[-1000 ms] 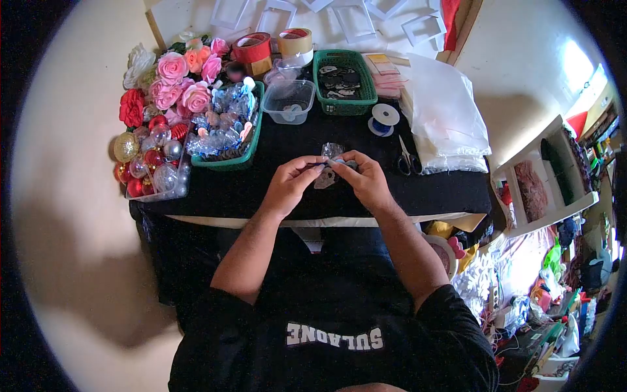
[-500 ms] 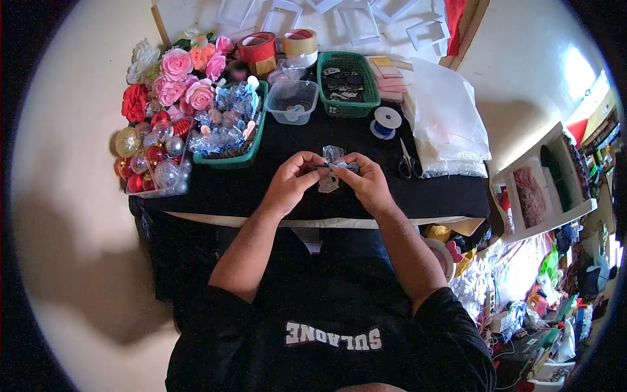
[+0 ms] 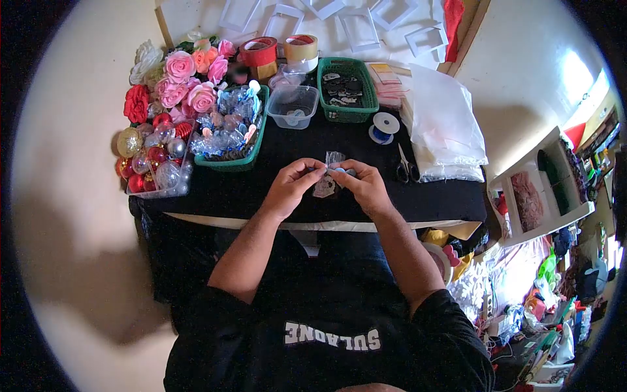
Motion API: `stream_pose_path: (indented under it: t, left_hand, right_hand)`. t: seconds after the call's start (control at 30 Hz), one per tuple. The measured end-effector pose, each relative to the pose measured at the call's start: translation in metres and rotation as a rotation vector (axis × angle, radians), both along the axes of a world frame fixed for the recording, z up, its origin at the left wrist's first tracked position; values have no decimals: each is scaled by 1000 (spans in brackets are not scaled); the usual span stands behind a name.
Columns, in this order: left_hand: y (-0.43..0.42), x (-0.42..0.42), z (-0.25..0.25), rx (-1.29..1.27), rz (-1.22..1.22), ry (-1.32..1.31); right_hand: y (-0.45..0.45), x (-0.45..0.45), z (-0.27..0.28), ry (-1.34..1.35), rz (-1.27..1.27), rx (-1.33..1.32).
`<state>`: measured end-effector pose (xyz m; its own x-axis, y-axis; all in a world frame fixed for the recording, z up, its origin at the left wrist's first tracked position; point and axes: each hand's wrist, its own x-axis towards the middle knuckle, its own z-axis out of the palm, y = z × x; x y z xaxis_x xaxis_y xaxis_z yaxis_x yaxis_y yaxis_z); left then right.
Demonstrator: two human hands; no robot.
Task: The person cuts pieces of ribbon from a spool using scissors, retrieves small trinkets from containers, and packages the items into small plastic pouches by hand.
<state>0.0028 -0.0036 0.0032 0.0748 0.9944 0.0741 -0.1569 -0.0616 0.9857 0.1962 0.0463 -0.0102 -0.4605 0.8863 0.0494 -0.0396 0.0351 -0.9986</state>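
Both hands meet over the front part of the black-covered table (image 3: 261, 196), fingertips nearly touching. My left hand (image 3: 294, 184) pinches one side of a small wrapped piece (image 3: 324, 187), which has clear plastic above the fingers and a pale grey cutout below. My right hand (image 3: 362, 185) is closed on the other side, with a bluish round bit at its fingertips. The fingers hide the middle of the piece. Scissors (image 3: 406, 171) lie to the right of my right hand, below a spool of blue ribbon (image 3: 383, 128).
A green basket of wrapped pieces (image 3: 260, 138), ornaments (image 3: 157, 153) and artificial roses (image 3: 189, 72) stand left. A clear tub (image 3: 292, 106), a green basket of cutouts (image 3: 347, 89) and tape rolls (image 3: 300, 49) are behind. Plastic bags (image 3: 444, 124) lie right.
The hands stay together at the piece with small finger shifts. The pale cutout hangs slightly further left and lower. The whole view has shifted a little.
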Motion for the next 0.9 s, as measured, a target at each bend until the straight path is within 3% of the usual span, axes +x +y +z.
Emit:
stream_pose_path:
  t: [0.2, 0.3, 0.5, 0.9]
  left_hand:
    - [5, 2, -12, 36, 38, -55]
    - [4, 3, -7, -1, 41, -197]
    - [12, -1, -21, 34, 65, -216]
    - [7, -2, -9, 65, -26, -74]
  right_hand:
    - [-2, -1, -2, 158, 35, -26]
    - [-3, -1, 0, 150, 45, -28]
    - [-2, -1, -1, 127, 41, 38]
    - [-4, -1, -1, 183, 59, 47]
